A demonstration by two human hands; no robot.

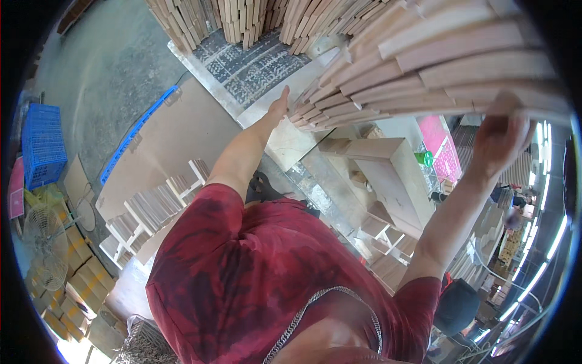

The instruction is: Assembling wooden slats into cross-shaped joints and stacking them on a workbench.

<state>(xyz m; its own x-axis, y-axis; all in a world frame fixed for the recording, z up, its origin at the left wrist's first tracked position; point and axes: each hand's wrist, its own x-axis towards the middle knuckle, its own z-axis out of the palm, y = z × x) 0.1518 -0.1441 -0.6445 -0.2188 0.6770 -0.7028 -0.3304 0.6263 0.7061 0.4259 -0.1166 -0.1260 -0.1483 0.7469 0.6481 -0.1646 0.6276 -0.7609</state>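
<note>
A tall stack of wooden boards (412, 76) fans out across the upper right, its long strips overlapping in rows. My left hand (279, 107) lies against the near left end of this stack, low down, with a thumb or finger stretched upward and part of the hand hidden. At the stack's right end, my right hand (502, 136) is raised to its edge. Motion smears its fingers, so their grip on the boards cannot be made out.
More board stacks (242, 18) stand at the back on a dark patterned sheet (245, 60). White racks holding boards (148, 215) are at left, beside a blue edge strip (136, 136). A blue crate (43, 145) and a fan (45, 246) stand far left; a wooden cabinet (385, 176) is at right.
</note>
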